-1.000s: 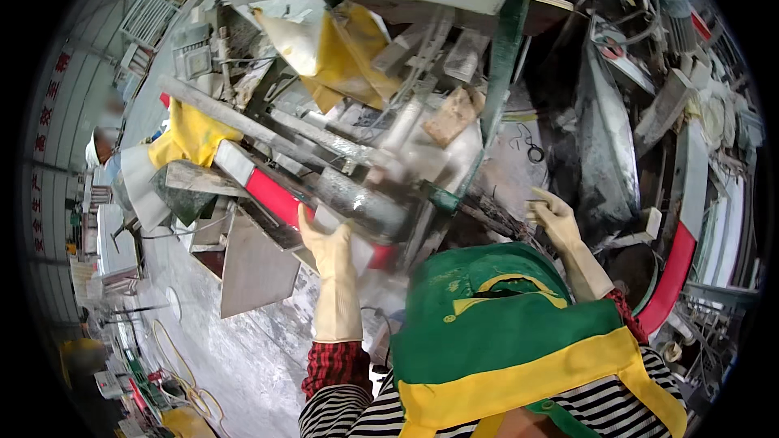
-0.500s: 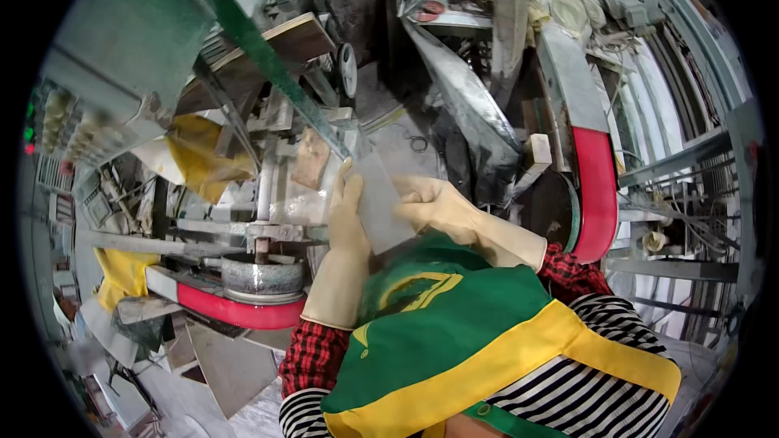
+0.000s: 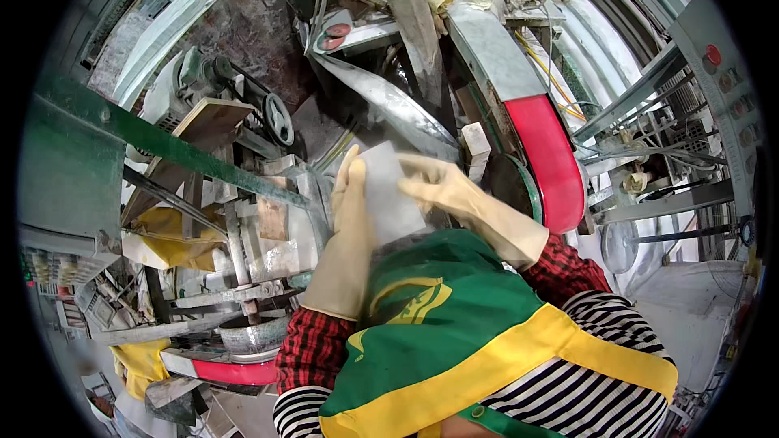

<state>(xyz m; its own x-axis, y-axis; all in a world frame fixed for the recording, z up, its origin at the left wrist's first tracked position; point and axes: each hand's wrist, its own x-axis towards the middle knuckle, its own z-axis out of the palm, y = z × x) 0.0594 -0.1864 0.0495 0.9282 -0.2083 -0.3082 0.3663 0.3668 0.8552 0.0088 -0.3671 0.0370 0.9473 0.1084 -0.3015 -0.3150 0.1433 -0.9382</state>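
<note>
A pale grey rectangular plate [image 3: 388, 199], smooth and thin-looking, stands tilted between my two gloved hands in front of the green apron [image 3: 454, 280]. My left hand [image 3: 350, 199], in a cream rubber glove, holds its left edge with the fingers pointing up. At the plate's right side is my right hand [image 3: 442, 186], in a matching glove, with bent fingers closed on the edge. Those right fingertips are slightly blurred, and the plate's far face is hidden.
A green metal bar [image 3: 187, 150] crosses on the left. Red machine guards stand at the right [image 3: 545, 158] and lower left [image 3: 235, 371]. Beyond my hands are a curved metal guard [image 3: 385, 97], a handwheel [image 3: 277, 119] and wooden blocks [image 3: 476, 142]. A control panel [image 3: 722, 73] is far right.
My view has swung to the right, so the machines sit farther left and the right-hand control panel shows. Both hands still hold the plate, which stands more upright.
</note>
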